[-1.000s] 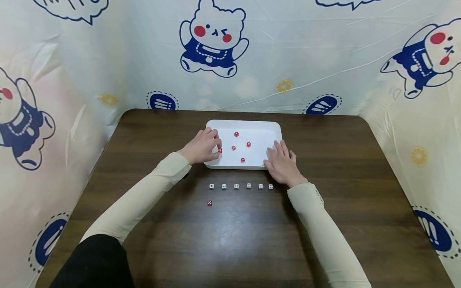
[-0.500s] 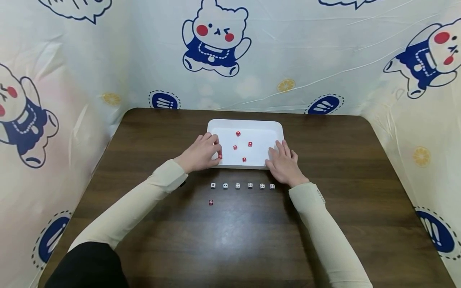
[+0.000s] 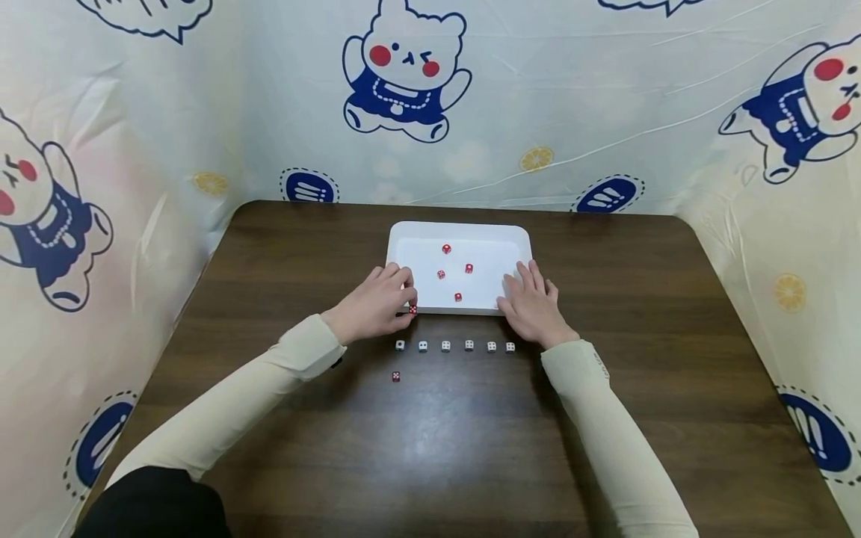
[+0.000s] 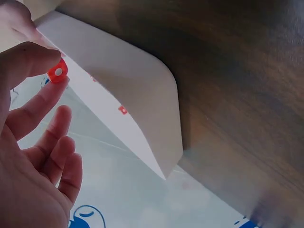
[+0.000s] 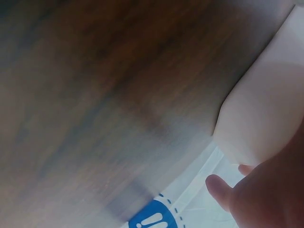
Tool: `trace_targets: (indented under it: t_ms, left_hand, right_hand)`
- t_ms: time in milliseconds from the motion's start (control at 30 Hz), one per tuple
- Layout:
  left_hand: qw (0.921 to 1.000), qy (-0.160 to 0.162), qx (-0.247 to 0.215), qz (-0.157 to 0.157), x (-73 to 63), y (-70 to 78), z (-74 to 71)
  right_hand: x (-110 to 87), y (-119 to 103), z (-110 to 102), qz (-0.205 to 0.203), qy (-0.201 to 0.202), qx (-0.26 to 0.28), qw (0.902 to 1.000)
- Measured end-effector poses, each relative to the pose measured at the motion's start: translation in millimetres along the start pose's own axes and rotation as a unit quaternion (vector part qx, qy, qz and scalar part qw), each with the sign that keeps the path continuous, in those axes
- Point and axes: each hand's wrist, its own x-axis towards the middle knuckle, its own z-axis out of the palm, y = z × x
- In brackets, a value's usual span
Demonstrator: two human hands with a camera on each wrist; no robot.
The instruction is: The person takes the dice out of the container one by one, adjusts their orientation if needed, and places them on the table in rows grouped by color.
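Red, white-pipped cubic die (image 4: 58, 71) is pinched in the fingers of the left hand (image 3: 373, 305), with a row of white cubic dice (image 3: 446, 346) just on their near side, running rightward.

Far side: closed off by a pale, blue-tinted sheet (image 3: 269, 90), crossed by thin creases; a winking bear (image 3: 406, 93) in blue clothing is printed near its middle.
Left side: enclosed by a pinkish sheet (image 3: 40, 359), on which a second bear (image 3: 60, 232) is shown tilted.
Right side: enclosed by a cream-tinted sheet (image 3: 747, 246); a tilted third bear (image 3: 790, 112) is cut off by the edge of view.
Small prints: yellow citrus slices (image 3: 536, 158) and blue ovals (image 3: 608, 194) with white strokes are scattered about.
Table: made in dark brown, grained wood (image 3: 625, 299); its far corners are rounded.
Light: reflected as a soft, pale sheen (image 3: 437, 441) on the near tabletop.
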Motion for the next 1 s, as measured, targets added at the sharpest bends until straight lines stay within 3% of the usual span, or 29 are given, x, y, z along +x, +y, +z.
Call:
trace_targets:
  t_ms: [300, 667, 1000]
  left_hand:
    - [0.9997, 0.008, -0.019, 0.013, -11.5, 11.5, 2.8]
    - [0.9992, -0.004, -0.029, 0.028, -23.1, 20.7, 17.1]
    - [0.998, 0.011, -0.028, 0.056, -30.2, 31.0, 23.6]
  right_hand:
    - [0.3, -1, -1, 0.002, -0.003, -0.001, 1.0]
    - [-0.1, -3, -2, 0.002, -0.003, -0.007, 1.0]
    - [0.1, -2, -1, 0.001, 0.002, -0.007, 1.0]
